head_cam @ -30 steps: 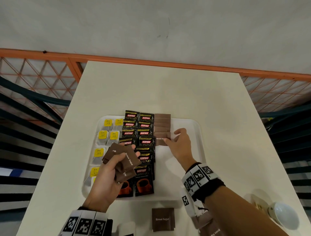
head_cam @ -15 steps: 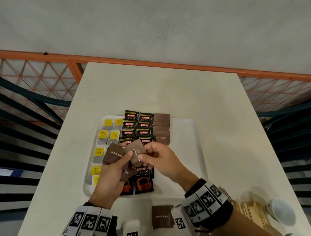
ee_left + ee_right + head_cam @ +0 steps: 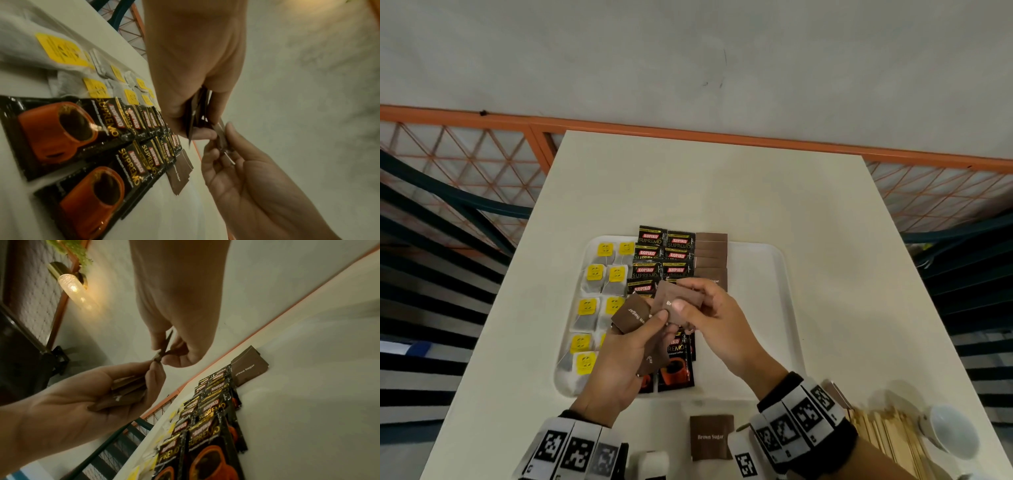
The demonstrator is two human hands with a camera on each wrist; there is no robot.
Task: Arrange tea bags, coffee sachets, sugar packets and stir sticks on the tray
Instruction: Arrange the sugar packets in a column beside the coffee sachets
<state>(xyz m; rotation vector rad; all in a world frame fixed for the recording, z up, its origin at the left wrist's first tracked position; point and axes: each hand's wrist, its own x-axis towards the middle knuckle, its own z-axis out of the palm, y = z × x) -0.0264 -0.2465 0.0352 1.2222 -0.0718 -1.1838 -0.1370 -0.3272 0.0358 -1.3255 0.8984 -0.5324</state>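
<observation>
A white tray (image 3: 774,308) holds yellow-tagged tea bags (image 3: 594,274) on its left, black coffee sachets (image 3: 676,269) in the middle and a column of brown sugar packets (image 3: 711,255) to their right. My left hand (image 3: 626,356) holds a fanned stack of brown sugar packets (image 3: 631,313) above the sachets. My right hand (image 3: 709,315) pinches one brown sugar packet (image 3: 679,303) at the top of that stack. In the left wrist view the packets' edges (image 3: 198,110) show between my fingers. The right wrist view shows the pinched packet (image 3: 164,345) edge-on.
One loose brown sugar packet (image 3: 710,437) lies on the table (image 3: 722,192) in front of the tray. Wooden stir sticks (image 3: 887,438) and a white cup (image 3: 948,431) sit at the near right. An orange railing (image 3: 688,132) runs behind the table.
My right hand left the sugar column on the tray, came back to the stack in my left hand and took hold of one packet there.
</observation>
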